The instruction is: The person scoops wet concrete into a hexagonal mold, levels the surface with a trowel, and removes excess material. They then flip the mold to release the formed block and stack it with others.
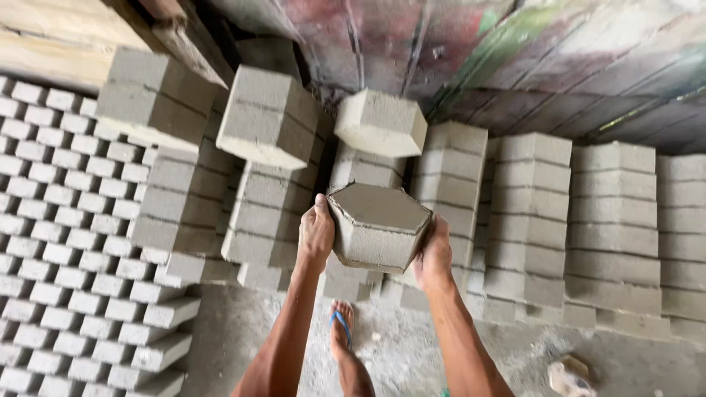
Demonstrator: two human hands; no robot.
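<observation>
A grey hexagonal concrete paver [379, 224] is held out in front of me between both hands. My left hand [316, 234] presses its left side and my right hand [435, 254] grips its right side. The paver hangs in front of a tall stack of grey pavers [365, 170], just below that stack's top block [381, 122]. My foot in a blue sandal [342, 323] stands on the floor below.
More stacks of the same pavers stand side by side to the left [268, 117] and right [531, 213]. A wall of small stacked blocks [66, 220] fills the left. A stained wall [515, 51] rises behind. The sandy floor [397, 353] lies beneath, with a small object [568, 376] at lower right.
</observation>
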